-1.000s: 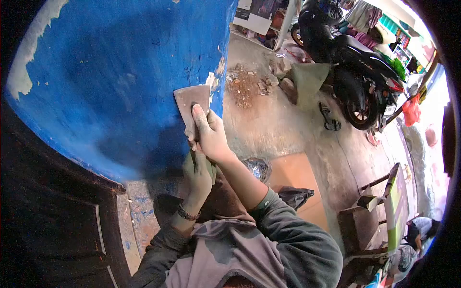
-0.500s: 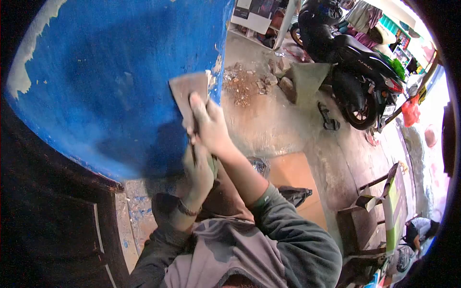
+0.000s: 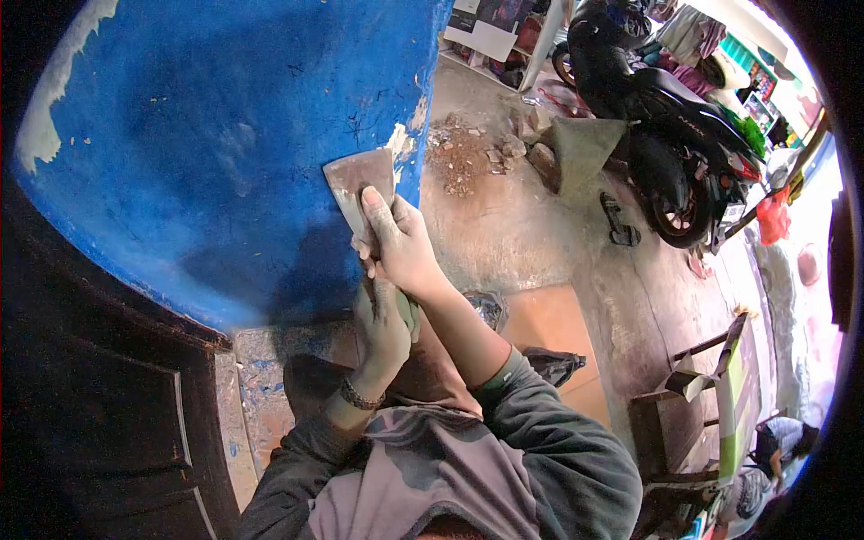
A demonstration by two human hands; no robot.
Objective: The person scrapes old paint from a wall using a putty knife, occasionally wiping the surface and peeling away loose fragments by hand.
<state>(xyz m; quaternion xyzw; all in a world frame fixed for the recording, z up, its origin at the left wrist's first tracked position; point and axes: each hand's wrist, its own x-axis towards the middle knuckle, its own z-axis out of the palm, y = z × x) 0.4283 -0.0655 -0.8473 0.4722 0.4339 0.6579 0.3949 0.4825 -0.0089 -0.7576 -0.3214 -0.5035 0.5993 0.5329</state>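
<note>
A wide flat scraper (image 3: 362,176) lies with its blade near the right edge of the blue wall (image 3: 207,153), beside a bare patch (image 3: 400,142) where the paint is gone. My right hand (image 3: 400,243) is closed round the lower blade and neck, its thumb on the metal. Below it my left hand (image 3: 383,331), with a bracelet at the wrist, is wrapped round the handle, most of which is hidden by the fingers.
Rubble (image 3: 463,157) lies on the floor right of the wall. A black motorcycle (image 3: 684,135) stands at upper right, near a sandal (image 3: 618,220). Cardboard (image 3: 549,324) is beside my leg, a dark door (image 3: 108,405) at lower left. Two people are at far lower right.
Both hands and the scraper have shifted slightly down and to the right relative to the view. The grip on the scraper is the same.
</note>
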